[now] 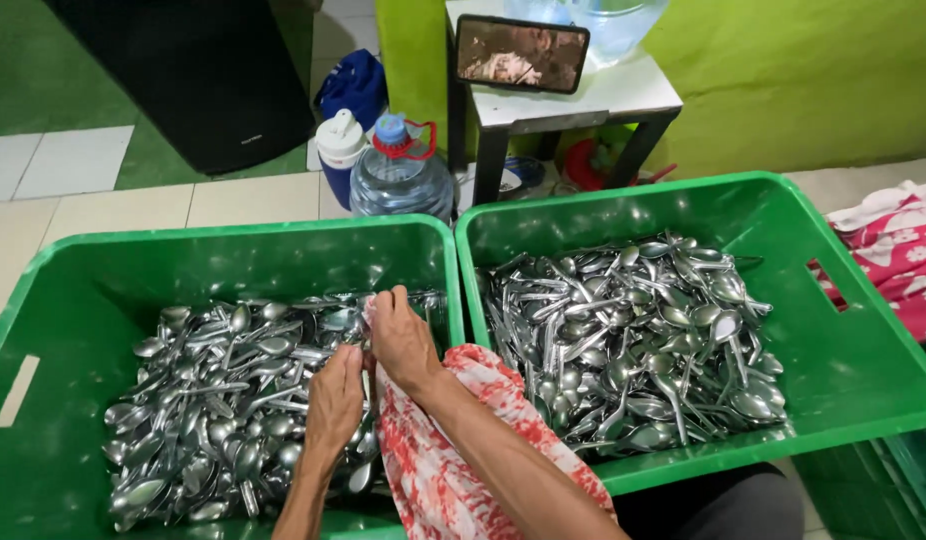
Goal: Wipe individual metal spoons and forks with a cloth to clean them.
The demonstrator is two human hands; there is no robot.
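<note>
Two green crates sit side by side in front of you, each holding a heap of metal spoons too many to count. Both your hands are over the left crate point(43, 300). Your left hand point(335, 400) rests fingers-down on its spoons point(213, 400), the fingers curled together into the pile; you cannot tell whether they grip one. Your right hand point(403, 340) lies just beside it, fingers bent and closed on one red-and-white cloth point(433, 460), which drapes under your forearm and over the crate's near edge. A spoon handle seems to run between the two hands, partly hidden by the cloth.

The right crate point(843, 370) touches the left one along their shared wall; its spoons point(633, 340) lie untouched, well apart from your hands.

Beyond the crates stand one clear water bottle point(401, 175) with a blue cap, one blue jug point(340, 150) with a white lid beside it, and one small white table point(623, 95) bearing one phone point(521, 54). A pink flowered cloth point(903, 255) lies at far right.
</note>
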